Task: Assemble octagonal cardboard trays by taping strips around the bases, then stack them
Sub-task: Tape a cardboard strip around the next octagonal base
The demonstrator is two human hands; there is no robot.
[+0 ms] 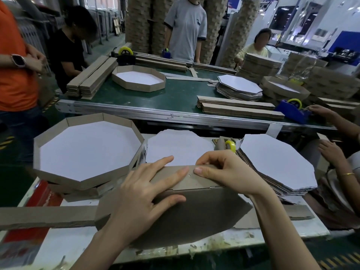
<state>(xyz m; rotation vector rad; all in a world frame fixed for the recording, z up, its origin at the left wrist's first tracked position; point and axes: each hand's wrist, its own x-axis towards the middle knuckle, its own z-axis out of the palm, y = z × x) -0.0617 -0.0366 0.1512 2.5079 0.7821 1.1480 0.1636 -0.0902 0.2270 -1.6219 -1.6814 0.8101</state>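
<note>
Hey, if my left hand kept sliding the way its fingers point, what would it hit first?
Probably your right hand. The left hand lies flat on the cardboard strip, fingers aimed up and right, its middle fingertip nearly at the right thumb pinching that strip.

Packaging factory floor. Green conveyor belt (175, 98) runs between worktops. Tall columns of stacked cardboard (140, 22) behind, industrial machines (292, 20) far right. Workers (187, 28) line the belt. Tape dispensers (292, 111), strip bundles (91, 76), hazard-striped floor (342, 260).
</note>
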